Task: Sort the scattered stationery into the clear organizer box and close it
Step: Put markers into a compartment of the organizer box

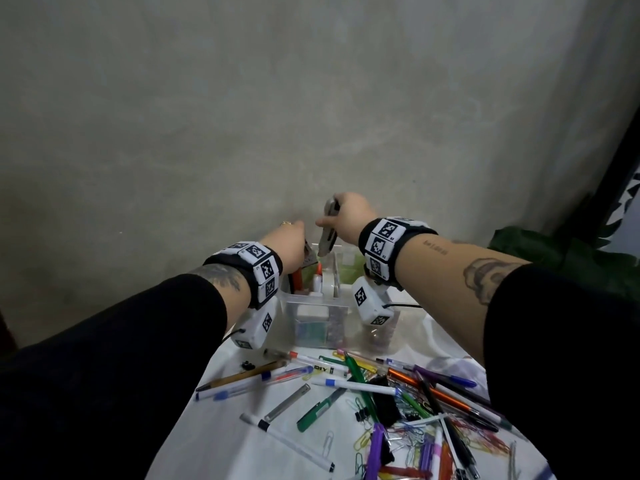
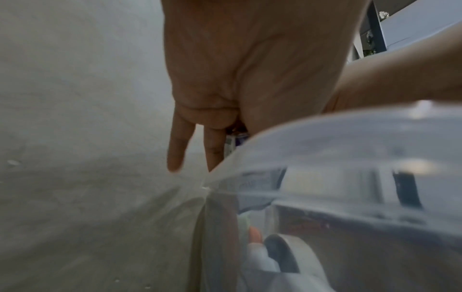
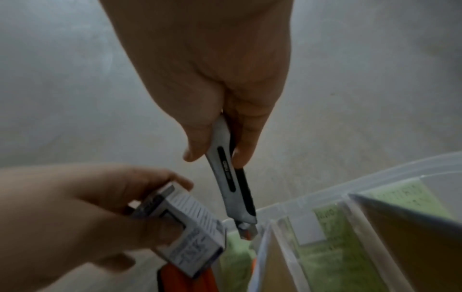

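The clear organizer box (image 1: 313, 303) stands at the table's far end, open, with its compartments partly filled. My right hand (image 1: 346, 216) holds a grey and black utility knife (image 1: 327, 233) upright, tip down over the box's far left compartment; the right wrist view shows the utility knife (image 3: 233, 185) pinched between thumb and fingers. My left hand (image 1: 291, 240) grips a small white printed box (image 3: 185, 223) beside the knife, above the organizer's left end. Two fingers (image 2: 176, 146) of my left hand point down past the clear organizer box (image 2: 325, 150) rim. Scattered pens (image 1: 356, 384) lie nearer me.
Paper clips, binder clips and markers (image 1: 377, 445) cover the white cloth in front of the organizer. A grey wall (image 1: 311, 116) rises just behind it. Green foliage (image 1: 561, 258) sits at the right. Orange-handled scissors (image 3: 185, 278) and green cards (image 3: 332, 247) lie inside the box.
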Demonstrator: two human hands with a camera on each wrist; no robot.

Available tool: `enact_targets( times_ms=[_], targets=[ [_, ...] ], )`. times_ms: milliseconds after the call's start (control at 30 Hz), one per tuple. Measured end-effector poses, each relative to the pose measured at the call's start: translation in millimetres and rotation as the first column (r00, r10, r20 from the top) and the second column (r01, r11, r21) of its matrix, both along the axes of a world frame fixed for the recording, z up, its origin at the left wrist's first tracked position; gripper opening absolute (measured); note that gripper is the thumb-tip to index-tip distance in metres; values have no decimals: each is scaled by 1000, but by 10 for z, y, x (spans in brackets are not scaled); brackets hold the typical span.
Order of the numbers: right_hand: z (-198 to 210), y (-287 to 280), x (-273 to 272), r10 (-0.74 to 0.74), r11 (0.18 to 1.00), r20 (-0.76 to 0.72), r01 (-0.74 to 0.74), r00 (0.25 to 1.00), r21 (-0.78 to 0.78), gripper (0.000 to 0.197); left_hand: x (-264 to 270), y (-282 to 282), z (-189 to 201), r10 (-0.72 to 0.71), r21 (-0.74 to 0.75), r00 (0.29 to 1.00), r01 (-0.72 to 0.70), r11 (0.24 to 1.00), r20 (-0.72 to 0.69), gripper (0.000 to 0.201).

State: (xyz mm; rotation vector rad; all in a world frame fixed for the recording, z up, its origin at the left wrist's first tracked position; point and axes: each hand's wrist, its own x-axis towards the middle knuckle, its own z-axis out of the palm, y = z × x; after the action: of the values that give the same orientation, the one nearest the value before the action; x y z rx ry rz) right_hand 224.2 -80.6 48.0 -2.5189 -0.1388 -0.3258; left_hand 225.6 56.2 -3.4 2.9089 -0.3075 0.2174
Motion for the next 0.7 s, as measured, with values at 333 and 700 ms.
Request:
enact_targets(
  times_ms=[333, 700],
  targets=[
    [-32, 68, 117, 8, 987, -170, -35, 985, -158, 15, -18, -1, -39, -3, -23, 1000, 4, 1000, 18, 85],
    [-145, -133, 142, 192, 955, -313, -103, 930, 277, 9, 43, 13, 51, 69, -65, 993, -63, 996, 95, 39]
  ],
)
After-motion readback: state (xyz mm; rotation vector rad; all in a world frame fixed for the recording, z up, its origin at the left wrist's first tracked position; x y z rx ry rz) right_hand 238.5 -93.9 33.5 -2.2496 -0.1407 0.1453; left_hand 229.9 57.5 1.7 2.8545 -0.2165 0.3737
